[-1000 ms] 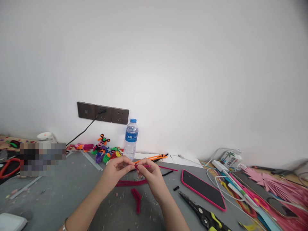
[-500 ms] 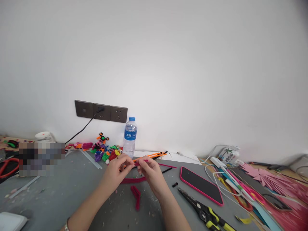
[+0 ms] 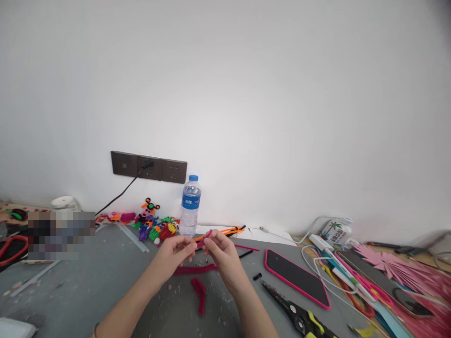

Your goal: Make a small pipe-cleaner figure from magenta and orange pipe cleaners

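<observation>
Gray tabletop, both hands pinching partly hidden magenta strip, pliers cropped.

Soft light brightens the middle of the wall, dimming toward the corners; a blocky blur covers a patch at left.

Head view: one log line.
left hand: pinching magenta strip | right hand: same strip | table: bent magenta piece, phone | behind: bottle
</observation>
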Demonstrator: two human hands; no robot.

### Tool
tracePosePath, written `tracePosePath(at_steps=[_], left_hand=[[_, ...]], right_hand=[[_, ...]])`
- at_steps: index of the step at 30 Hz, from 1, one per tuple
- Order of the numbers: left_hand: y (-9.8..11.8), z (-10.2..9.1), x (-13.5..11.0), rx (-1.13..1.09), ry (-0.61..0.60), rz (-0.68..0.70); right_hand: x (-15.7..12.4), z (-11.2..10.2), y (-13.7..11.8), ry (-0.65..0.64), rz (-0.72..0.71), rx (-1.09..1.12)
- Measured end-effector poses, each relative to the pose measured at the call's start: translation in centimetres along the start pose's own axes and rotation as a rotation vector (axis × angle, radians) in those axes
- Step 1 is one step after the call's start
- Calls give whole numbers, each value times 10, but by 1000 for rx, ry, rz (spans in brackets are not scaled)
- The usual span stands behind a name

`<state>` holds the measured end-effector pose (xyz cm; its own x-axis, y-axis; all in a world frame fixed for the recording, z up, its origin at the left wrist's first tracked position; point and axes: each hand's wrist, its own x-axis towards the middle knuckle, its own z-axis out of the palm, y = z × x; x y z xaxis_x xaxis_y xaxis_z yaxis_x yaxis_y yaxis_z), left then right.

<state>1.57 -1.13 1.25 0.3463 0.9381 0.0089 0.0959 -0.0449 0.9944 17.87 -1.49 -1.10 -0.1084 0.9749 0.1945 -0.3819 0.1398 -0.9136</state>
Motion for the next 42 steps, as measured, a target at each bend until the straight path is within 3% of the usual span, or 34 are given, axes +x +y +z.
tracePosePath(at_steps=[3,8,11,15,18,24,32,42], left_hand=[[-1,3,0,-139,-29,-99],[-4,5,1,-239,-23,-128],[-5,4,-2,-271,-94,-175],[-4,2,-6,-365,-248,-258],[-5,2,-6,-417,-297,-266],[-9,3,-5,-421,-254,-261],[-7,1,0,-224,-109,-150],[-8,1,-3,-261,-150,-111]], right_hand=[[0,0,-2,-7,-4,5],[2,-1,0,39,11,0],[2,-3,2,49,5,-10],[-2,-2,-2,-57,55,-1],[-5,1,-5,-125,91,45],[-6,4,-5,-140,97,86],[-2,-1,-4,-31,103,66],[-2,0,-4,-9,88,57]])
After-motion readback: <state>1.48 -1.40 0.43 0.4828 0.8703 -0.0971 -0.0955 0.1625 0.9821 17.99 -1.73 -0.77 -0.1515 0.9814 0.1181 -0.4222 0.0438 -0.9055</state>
